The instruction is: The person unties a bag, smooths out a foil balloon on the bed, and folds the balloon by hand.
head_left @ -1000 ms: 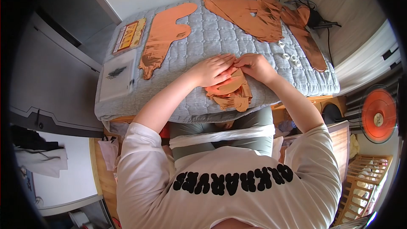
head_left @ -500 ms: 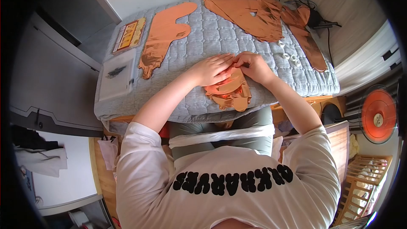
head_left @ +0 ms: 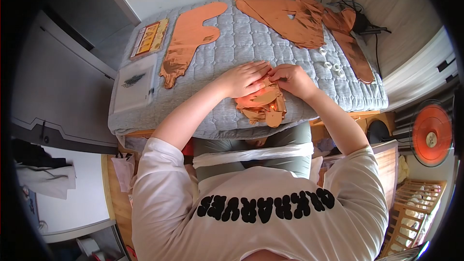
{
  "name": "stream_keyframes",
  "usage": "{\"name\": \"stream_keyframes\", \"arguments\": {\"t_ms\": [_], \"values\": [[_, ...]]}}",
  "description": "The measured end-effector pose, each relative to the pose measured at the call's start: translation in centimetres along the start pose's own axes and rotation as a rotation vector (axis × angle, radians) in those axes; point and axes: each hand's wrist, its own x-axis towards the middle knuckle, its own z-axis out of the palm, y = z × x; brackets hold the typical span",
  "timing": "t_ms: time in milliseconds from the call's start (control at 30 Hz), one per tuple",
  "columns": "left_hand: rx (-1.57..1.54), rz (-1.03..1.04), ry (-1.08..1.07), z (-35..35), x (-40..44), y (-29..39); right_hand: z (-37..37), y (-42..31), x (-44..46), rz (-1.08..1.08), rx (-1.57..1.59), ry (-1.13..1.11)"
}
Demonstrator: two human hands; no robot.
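Observation:
A crumpled, shiny copper-coloured foil piece [head_left: 263,104] lies partly folded near the front edge of the grey quilted mattress [head_left: 227,58]. My left hand [head_left: 245,79] rests flat on its upper left part, palm down, with the fingers stretched out. At the top edge of the foil, my right hand [head_left: 291,78] pinches it between thumb and index finger. The fingertips of both hands nearly meet there. What lies under my left palm is hidden.
Flat copper foil shapes [head_left: 193,31] [head_left: 290,19] lie farther back. A yellow-and-red package [head_left: 149,37] and a clear packet [head_left: 134,84] are at left. Small white rolls [head_left: 328,65] sit at right, near black cables [head_left: 360,19]. A red fan [head_left: 431,135] stands at far right.
Both hands stay at the top of the foil with hardly any movement. The whole view has shifted slightly, and the right fingers have changed their angle a little.

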Motion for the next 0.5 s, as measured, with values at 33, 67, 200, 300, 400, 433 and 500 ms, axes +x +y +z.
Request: {"name": "stream_keyframes", "arguments": {"t_ms": [33,67,200,300,400,433,500], "values": [[0.000,-0.003,0.000,0.0,0.0,0.0,-0.2,-0.3,0.1,-0.002,0.001,-0.002],[-0.006,-0.001,-0.003,0.0,0.0,-0.1,-0.5,-0.7,0.1,-0.034,-0.003,0.004],[0.019,0.007,0.009,0.3,-0.2,-0.2,-0.2,-0.2,-0.3,0.004,0.029,0.041],[0.016,0.018,0.020,0.3,-0.1,-0.3,0.3,-0.1,-0.5,0.068,0.020,0.064],[0.022,0.020,0.040,0.5,-0.1,-0.2,0.6,-0.4,-0.5,0.118,-0.016,0.085],[0.023,0.020,0.039,0.5,0.0,-0.3,0.5,-0.6,-0.5,0.118,-0.016,0.086],[0.020,0.026,0.044,0.5,0.0,-0.3,0.2,-1.0,-0.4,0.071,-0.063,0.053]]}}
